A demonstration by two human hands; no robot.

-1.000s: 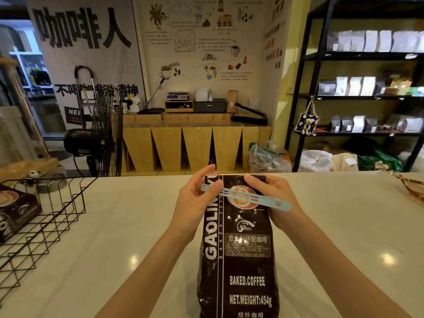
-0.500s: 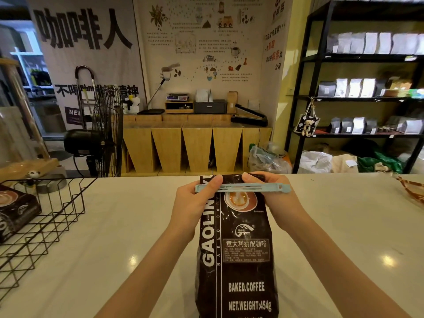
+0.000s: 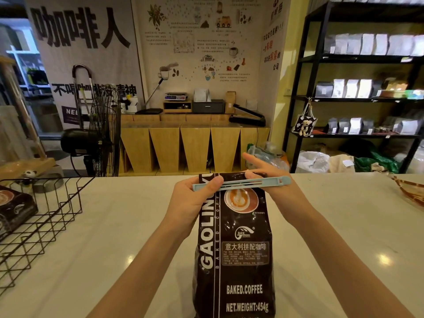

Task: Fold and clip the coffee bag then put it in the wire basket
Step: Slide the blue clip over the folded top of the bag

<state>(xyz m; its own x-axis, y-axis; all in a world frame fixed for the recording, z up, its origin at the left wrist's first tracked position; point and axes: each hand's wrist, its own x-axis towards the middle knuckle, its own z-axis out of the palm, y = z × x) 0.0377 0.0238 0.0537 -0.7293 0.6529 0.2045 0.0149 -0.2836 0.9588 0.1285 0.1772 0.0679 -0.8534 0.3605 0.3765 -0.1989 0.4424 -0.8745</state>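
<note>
A dark brown coffee bag (image 3: 238, 251) with white lettering stands upright on the pale counter in front of me. A long light-blue clip (image 3: 243, 182) lies level across its folded top. My left hand (image 3: 195, 200) grips the clip's left end and the bag's left edge, thumb on the clip. My right hand (image 3: 273, 180) is behind the bag's top right, its fingers stretched out toward the back, with the clip's right end across it. The black wire basket (image 3: 48, 214) sits at the left of the counter, apart from the bag.
Another dark coffee bag (image 3: 13, 210) lies inside the wire basket. A brownish dish (image 3: 410, 189) sits at the counter's right edge. Beyond the counter are a black fan (image 3: 101, 136), wooden bins and a black shelf with bags.
The clip has swung from tilted across the bag's front to level along the folded top. My right fingers have spread out behind the bag. The bag has stayed in place.
</note>
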